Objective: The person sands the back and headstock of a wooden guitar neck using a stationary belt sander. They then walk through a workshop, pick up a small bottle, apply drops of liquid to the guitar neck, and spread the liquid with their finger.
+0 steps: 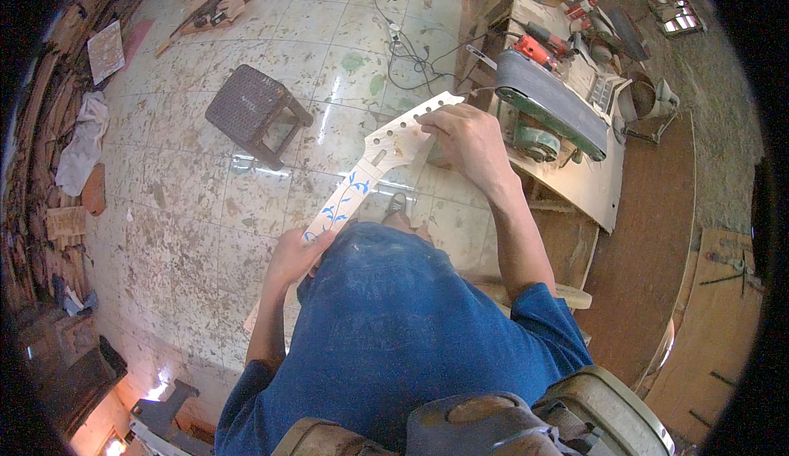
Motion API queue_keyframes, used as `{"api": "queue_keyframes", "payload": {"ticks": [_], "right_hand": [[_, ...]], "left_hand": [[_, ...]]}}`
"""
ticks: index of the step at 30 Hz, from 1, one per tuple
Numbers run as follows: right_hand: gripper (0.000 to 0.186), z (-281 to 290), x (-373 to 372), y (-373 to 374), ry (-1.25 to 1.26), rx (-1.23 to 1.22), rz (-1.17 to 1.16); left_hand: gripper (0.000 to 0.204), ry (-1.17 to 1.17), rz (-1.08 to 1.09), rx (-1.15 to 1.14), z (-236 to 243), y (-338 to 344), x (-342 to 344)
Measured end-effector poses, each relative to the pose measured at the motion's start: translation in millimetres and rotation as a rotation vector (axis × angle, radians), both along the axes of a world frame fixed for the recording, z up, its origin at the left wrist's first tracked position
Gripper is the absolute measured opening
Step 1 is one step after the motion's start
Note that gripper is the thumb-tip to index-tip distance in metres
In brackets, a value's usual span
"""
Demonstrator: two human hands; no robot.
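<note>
A pale wooden guitar neck (352,193) slants across in front of me, its headstock (403,134) at the upper right. Several round holes run along the headstock's edge, and a blue vine pattern marks the fretboard side. Fingers of my left hand (297,252) wrap around the neck's lower part, near my shirt. At the headstock's tip my right hand (470,140) is closed on the edge, with its fingers bent over the holes. What lies under the right fingers is hidden.
To the right, a belt sander (551,99) stands on a workbench, with a red power tool (534,50) behind it. A dark stool (256,111) is on the dusty tiled floor ahead. Black cables (407,53) lie near the bench. Stacked wood (41,119) lines the left side.
</note>
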State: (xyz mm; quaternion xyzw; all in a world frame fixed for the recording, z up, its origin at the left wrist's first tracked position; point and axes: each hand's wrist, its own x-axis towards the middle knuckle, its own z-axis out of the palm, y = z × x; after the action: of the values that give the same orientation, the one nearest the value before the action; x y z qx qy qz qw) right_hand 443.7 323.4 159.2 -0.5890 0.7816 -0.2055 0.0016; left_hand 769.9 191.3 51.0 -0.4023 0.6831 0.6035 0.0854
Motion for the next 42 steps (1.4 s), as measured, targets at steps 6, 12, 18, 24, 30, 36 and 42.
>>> {"api": "queue_keyframes", "payload": {"ticks": [6,12,18,24,30,36,42], "right_hand": [[0.019,-3.2,-1.0,0.4,0.034,-0.04,0.002],[0.018,-2.0,-2.3,2.2,-0.007,0.019,-0.019],[0.015,-7.4,-4.9,4.6,0.043,-0.071,0.012],[0.022,-11.8,-5.2,15.5,-0.009,-0.105,-0.101],[0.018,-35.5,-18.4,59.4,-0.398,-0.282,-0.429],[0.025,-100.5,-37.2,148.6,-0.767,-0.317,-0.859],[0.027,-166.3,-78.6,237.2,-0.879,-0.449,-1.238]], "left_hand": [[0.052,-0.007,0.015,0.009,3.2,1.4,-1.7],[0.052,-0.013,0.009,0.021,0.3,0.9,-2.2],[0.051,-0.023,0.028,0.066,-3.0,2.1,-2.9],[0.05,-0.062,0.034,0.05,3.7,4.6,-7.8],[0.046,0.057,-0.02,-0.085,-23.1,2.6,-5.3],[0.046,-0.074,0.093,-0.064,-54.5,-9.9,12.5],[0.043,0.024,0.246,0.033,-28.6,-2.0,-44.3]]}}
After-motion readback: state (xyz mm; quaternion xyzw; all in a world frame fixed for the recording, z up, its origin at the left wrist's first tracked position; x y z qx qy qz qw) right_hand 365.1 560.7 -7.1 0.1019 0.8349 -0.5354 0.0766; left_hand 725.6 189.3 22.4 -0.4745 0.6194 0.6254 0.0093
